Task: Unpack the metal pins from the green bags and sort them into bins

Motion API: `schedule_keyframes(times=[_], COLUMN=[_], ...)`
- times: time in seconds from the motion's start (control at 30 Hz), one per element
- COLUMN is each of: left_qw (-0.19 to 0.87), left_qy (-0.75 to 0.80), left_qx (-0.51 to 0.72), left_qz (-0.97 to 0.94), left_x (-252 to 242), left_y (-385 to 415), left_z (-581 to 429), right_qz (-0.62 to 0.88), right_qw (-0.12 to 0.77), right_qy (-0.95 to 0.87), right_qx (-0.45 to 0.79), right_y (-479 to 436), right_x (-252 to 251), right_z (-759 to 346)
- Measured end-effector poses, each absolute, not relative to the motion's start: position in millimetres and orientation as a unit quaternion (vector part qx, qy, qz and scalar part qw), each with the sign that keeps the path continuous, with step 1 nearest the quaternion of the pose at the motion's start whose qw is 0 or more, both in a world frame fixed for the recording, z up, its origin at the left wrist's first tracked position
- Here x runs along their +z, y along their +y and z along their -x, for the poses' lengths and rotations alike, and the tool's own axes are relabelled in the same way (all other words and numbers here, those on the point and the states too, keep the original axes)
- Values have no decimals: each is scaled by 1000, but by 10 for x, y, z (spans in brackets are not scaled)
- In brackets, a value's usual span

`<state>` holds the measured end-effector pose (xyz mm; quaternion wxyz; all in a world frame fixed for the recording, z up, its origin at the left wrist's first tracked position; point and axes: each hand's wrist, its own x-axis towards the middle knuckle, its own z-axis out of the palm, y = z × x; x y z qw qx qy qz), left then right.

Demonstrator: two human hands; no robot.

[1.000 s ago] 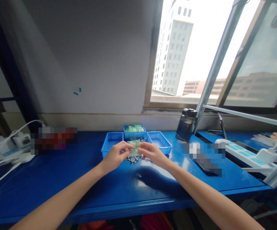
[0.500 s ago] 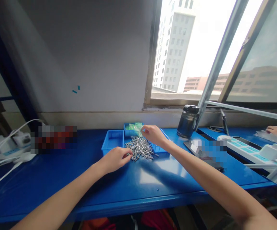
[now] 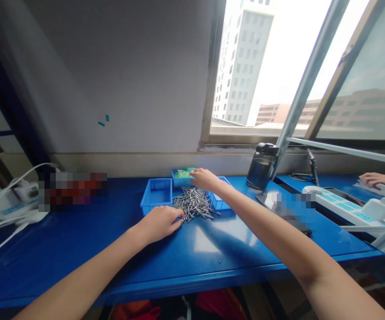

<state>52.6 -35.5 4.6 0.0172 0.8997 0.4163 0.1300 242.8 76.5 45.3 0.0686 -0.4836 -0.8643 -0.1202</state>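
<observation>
A heap of thin silvery metal pins or screws [image 3: 195, 204] lies on the blue table; their exact kind is too small to tell. My left hand [image 3: 162, 224] rests at the heap's left edge, thumb and fingertips drawn together, and whatever may be between them is hidden. Over the back blue bin [image 3: 181, 182], which holds green-tinted clear plastic bags [image 3: 183, 173], my right hand [image 3: 206, 179] reaches with its fingers stretched out and nothing visible in them. A blue bin [image 3: 157, 192] stands left of the heap. Another blue bin [image 3: 222, 203] is partly hidden under my right wrist.
A dark water bottle [image 3: 262, 168] stands at the back right, near a metal frame post. A dark flat device [image 3: 289, 213], partly blurred out, lies in front of it. Power strips [image 3: 346, 206] and cables are at both sides. Another person's hand [image 3: 377, 179] shows far right.
My right hand has moved slightly left and has let go of a green-tinted plastic bag, which now lies in the back bin. The left hand's fingers have come down closer to the heap.
</observation>
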Motion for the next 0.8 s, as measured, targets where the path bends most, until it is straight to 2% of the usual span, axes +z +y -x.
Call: schedule_keyframes(times=[0.2,0.3,0.57,0.8], left_qw=[-64,-87,6,22], left_qy=[433,470,468,453], left_qx=[226,236,201,212], left_qz=[-870,-846,-861,-865], left_x=[206,200,44,80], left_y=[-340,-268,-138,-162], left_z=[-480,-409,-359,-378], right_qz=[515,532,531,527], right_qw=[70,68,115,129], right_qy=[-848,-840,-840,-840], right_qx=[-104,-83,-16,-24], right_y=[401,324,352,273], right_x=[433,311,154,154], right_z=[-2644,-2802,-2979,-2896])
